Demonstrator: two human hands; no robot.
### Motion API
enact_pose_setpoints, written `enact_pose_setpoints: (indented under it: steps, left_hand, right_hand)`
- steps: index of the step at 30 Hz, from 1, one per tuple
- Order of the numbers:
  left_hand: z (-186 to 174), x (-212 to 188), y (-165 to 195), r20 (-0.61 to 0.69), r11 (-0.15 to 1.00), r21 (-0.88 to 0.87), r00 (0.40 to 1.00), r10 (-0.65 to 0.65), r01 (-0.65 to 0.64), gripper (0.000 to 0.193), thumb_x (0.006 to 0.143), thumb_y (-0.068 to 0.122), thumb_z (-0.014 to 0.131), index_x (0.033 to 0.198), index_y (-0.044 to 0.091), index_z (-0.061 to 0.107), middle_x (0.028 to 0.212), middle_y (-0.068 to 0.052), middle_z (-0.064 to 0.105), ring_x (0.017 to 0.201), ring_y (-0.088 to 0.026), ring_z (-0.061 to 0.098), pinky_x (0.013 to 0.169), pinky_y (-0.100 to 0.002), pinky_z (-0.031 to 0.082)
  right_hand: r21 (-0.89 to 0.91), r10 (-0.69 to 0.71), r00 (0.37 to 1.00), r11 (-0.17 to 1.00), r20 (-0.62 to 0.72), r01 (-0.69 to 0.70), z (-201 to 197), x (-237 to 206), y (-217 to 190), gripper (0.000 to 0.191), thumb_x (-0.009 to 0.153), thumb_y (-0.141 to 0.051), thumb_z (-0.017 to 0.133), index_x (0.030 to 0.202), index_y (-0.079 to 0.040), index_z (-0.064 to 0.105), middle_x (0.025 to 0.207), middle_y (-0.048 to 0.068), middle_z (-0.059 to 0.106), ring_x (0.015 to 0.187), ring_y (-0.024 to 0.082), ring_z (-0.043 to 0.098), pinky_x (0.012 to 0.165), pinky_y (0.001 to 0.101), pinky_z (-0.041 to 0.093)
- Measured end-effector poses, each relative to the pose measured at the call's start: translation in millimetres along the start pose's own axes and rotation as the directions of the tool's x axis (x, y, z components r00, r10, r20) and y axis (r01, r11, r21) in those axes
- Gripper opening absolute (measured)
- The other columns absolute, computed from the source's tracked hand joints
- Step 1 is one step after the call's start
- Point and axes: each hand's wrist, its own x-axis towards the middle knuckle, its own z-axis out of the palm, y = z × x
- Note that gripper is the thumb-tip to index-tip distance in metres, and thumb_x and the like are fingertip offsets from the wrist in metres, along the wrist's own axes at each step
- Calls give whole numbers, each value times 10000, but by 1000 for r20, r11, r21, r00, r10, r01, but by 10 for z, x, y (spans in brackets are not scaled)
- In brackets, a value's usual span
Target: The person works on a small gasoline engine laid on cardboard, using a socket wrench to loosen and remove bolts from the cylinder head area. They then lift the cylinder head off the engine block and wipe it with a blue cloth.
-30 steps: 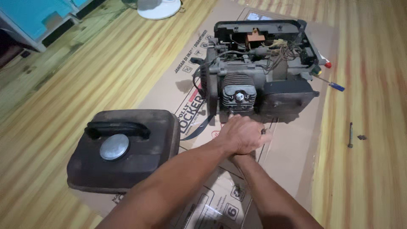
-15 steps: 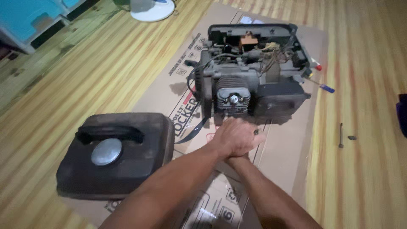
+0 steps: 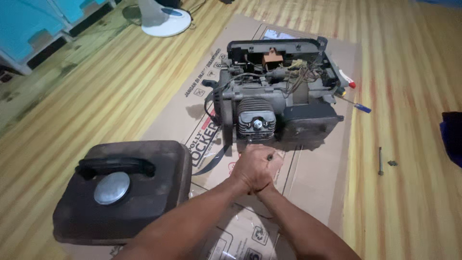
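— Small dark part (image 3: pixel 269 156) pinched in the left hand (image 3: pixel 252 168), just short of the engine (image 3: pixel 276 106), on the cardboard sheet (image 3: pixel 313 178) near its middle.
— Left to right, then?
— Dark fuel tank (image 3: pixel 120 190) with a metal cap at the sheet's near left corner. Next the left hand, fingers curled narrow around the part. Under it the right hand (image 3: pixel 263 187), mostly hidden; cannot tell how open.
— Which way from hands to engine?
— Straight ahead, finned cylinder head (image 3: pixel 257 120) facing them, long axis running across the sheet. Left hand nearer.
— Further right?
— Blue-handled screwdriver (image 3: pixel 353 103) at the sheet's right edge, long bolt (image 3: pixel 380 161) on the wooden floor (image 3: pixel 414 72).
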Motion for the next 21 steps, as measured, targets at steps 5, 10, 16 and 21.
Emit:
enact_pose_setpoints:
  steps: [5, 10, 16, 21]
  left_hand:
    - [-230, 64, 45, 9, 994, -93, 998, -58, 58, 226, 919, 229, 591, 781, 66, 665, 870, -120, 654, 838, -331, 660, 764, -464, 545]
    - [-702, 339, 107, 458, 947, 269, 889, 32, -173, 346, 945, 320, 527, 801, 68, 716, 790, -129, 675, 711, -340, 672, 641, -499, 551]
    - [-846, 639, 362, 606, 806, 591, 671, -427, -21, 501, 1005, 399, 463, 783, 63, 761, 835, -213, 735, 776, -411, 721, 757, -508, 569]
    - [-691, 645, 357, 620, 877, 480, 714, -325, -18, 434, 966, 389, 490, 790, 93, 755, 808, -216, 724, 762, -421, 714, 730, -531, 577]
  right_hand:
    - [821, 118, 989, 554, 86, -137, -157, -136, 68, 298, 1029, -164, 553, 1316, -84, 550, 1261, 71, 604, 1157, 184, 615, 961, 350, 547]
    - [825, 91, 893, 350, 441, -443, -372, -263, 92, 219, 1029, -128, 573, 1204, -4, 613, 1059, 215, 665, 901, 273, 707, 708, 378, 621]
    - [781, 388, 915, 534, 113, -324, 76, -413, -71, 156, 955, -37, 556, 1111, -33, 550, 908, 195, 593, 695, 295, 593, 477, 437, 477]
    - [190, -124, 960, 966, -251, 174, -95, -431, 22, 253, 899, 7, 549, 1135, 9, 640, 1052, 215, 713, 969, 363, 693, 804, 468, 558]
